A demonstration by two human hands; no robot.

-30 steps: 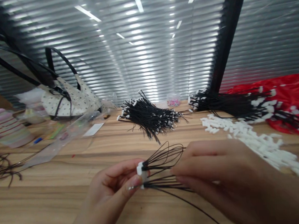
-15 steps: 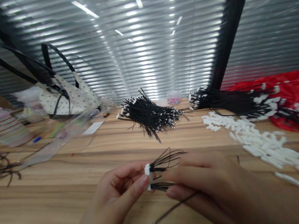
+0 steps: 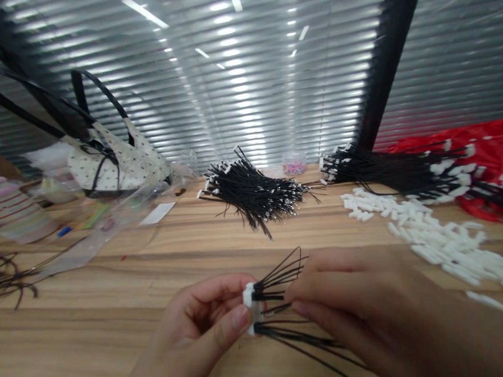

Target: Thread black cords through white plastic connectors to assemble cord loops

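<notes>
1. Moved since half a second ago: black wires (image 3: 293, 335) at the lower end of the white block (image 3: 248, 307), then running into the right hand (image 3: 359, 304), now spread out beneath it; the pale-ended wire that hung toward the bottom edge no longer shows there.
2. Left hand (image 3: 214, 320): gripping the white block between thumb and fingers, the block roughly upright, above the near part of the table (image 3: 174, 243).
3. Right hand: thumb and forefinger closed together, a short wire (image 3: 278, 309) running from the fingertips to the block's middle; whether the two touch, cannot tell. More wires leave the block's upper end toward this hand.
4. Wire pile (image 3: 255, 191), black with pale ends: on the table, beyond the hands.
5. Bead tub (image 3: 293, 166), clear, pink contents: just behind that pile.
6. Second wire bundle (image 3: 381, 173), black, white ends: farther right, partly over red cloth (image 3: 497, 144).
7. White pieces (image 3: 448, 237), many, small: scattered in front of the bundle.
8. Card (image 3: 158, 213), white: left of the wire pile.
9. Handbag (image 3: 119, 164), pale, dotted, dark straps: back left.
10. Striped container (image 3: 17, 215): left edge.
11. Blinds (image 3: 246, 87), grey: across the back.
</notes>
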